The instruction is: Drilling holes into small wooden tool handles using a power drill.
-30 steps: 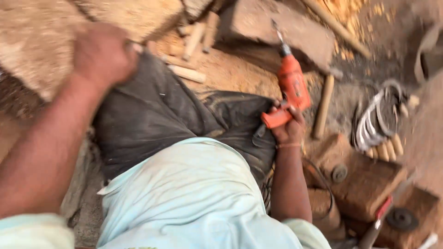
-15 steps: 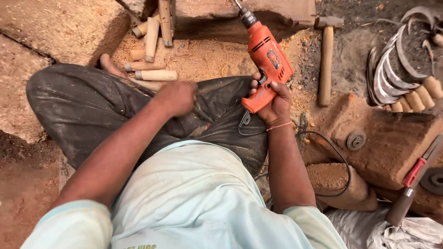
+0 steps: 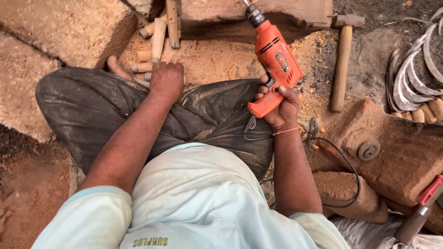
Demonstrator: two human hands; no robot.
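Right hand (image 3: 281, 108) grips drill (image 3: 276, 64), bit cropped.

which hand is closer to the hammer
Right. The right hand grips the orange drill just left of the hammer; the left hand is farther left, by the wooden handles.

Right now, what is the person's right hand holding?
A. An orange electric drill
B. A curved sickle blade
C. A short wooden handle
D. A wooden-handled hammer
A: the right hand is wrapped around the grip of the orange electric drill, chuck pointing away, while the hammer lies untouched on the ground beside it.
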